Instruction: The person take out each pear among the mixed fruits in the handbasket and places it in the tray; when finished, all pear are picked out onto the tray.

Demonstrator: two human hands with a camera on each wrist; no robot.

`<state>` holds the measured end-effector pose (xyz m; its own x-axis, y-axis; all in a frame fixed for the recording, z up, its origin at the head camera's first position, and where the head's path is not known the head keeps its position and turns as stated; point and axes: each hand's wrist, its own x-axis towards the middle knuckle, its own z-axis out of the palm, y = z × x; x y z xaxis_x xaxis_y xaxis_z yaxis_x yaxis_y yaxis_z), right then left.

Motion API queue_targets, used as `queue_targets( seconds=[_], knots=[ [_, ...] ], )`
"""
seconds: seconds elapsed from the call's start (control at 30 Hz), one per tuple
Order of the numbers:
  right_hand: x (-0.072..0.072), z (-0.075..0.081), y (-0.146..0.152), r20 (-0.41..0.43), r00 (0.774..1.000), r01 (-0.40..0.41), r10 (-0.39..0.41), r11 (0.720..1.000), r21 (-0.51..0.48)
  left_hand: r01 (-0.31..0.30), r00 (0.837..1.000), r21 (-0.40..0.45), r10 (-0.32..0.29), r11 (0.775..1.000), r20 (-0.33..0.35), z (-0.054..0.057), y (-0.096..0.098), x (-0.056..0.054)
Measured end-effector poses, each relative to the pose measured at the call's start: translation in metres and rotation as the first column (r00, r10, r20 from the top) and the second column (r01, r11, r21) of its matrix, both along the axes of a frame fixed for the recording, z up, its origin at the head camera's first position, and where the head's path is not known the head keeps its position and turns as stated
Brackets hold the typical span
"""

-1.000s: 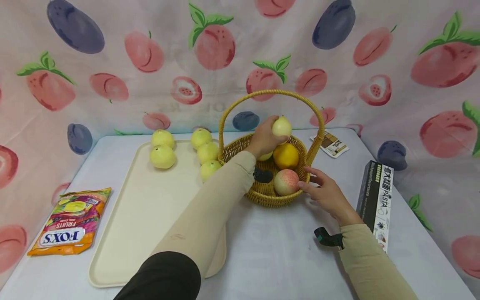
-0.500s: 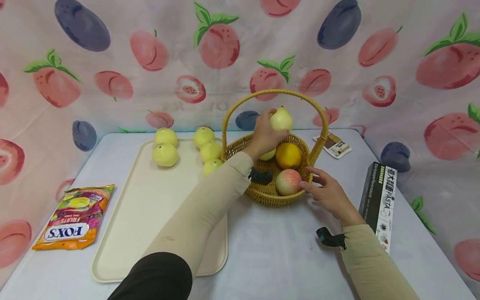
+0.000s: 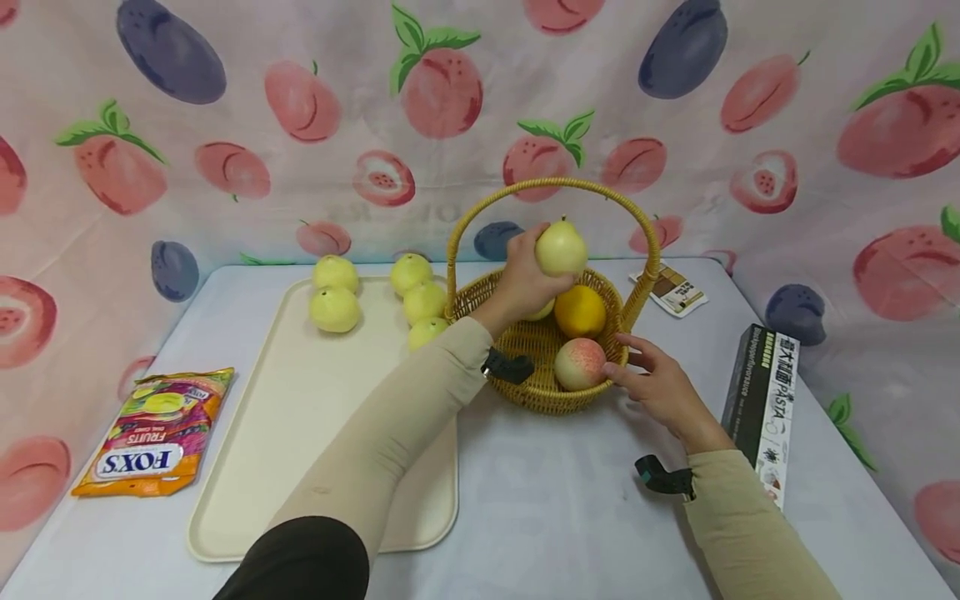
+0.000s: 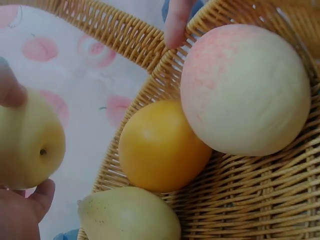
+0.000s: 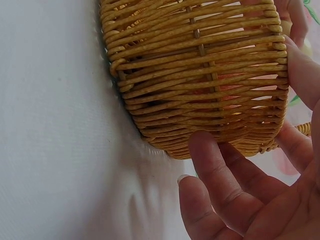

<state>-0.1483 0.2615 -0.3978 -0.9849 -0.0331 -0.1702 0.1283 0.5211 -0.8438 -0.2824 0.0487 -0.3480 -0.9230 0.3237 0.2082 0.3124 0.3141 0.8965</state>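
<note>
My left hand [image 3: 528, 275] grips a pale yellow pear [image 3: 562, 248] above the wicker basket [image 3: 543, 403], under its arched handle. In the left wrist view, fingertips hold the pear [image 4: 35, 145] from both sides, its dimpled base showing. Inside the basket lie a pink-and-cream peach [image 3: 581, 364], an orange-yellow fruit [image 3: 580, 312] and another pear [image 4: 131, 215], partly hidden by my hand in the head view. At the basket's right side, my right hand [image 3: 660, 392] pinches the rim, thumb at the top edge and fingers against the outer weave.
Left of the basket, a cream tray [image 3: 300, 467] bears several pale yellow-green fruits [image 3: 334, 309] near its far end. A candy bag [image 3: 157, 433] lies beyond its left edge. To the right are a pasta box [image 3: 761, 408] and a small packet [image 3: 672, 290].
My left hand has lifted the pear higher above the basket, with more of the pear showing now. My right hand stays on the basket's rim. The head view has shifted slightly.
</note>
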Motion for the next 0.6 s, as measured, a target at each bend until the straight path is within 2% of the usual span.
queue_targets(
  seconds=[0.2,0.33,0.47,0.6],
  knots=[
    [-0.001,0.0,0.0,0.005,1.0,0.0,0.0,1.0,0.001,0.07,0.997,0.095,-0.074,0.993,0.037,-0.004,-0.013,0.011],
    [-0.001,-0.001,0.0,0.002,1.0,0.005,-0.005,1.0,-0.004,0.117,0.992,0.109,-0.122,0.987,0.043,-0.005,-0.02,0.019],
    [0.0,0.0,-0.001,0.007,1.0,0.007,-0.006,1.0,-0.009,0.143,0.989,0.1,-0.145,0.985,0.012,-0.001,-0.028,0.026],
    [0.0,0.0,-0.003,0.013,1.0,0.01,-0.01,1.0,-0.004,0.133,0.99,0.012,-0.132,0.991,-0.048,0.002,-0.037,0.033]
  ],
)
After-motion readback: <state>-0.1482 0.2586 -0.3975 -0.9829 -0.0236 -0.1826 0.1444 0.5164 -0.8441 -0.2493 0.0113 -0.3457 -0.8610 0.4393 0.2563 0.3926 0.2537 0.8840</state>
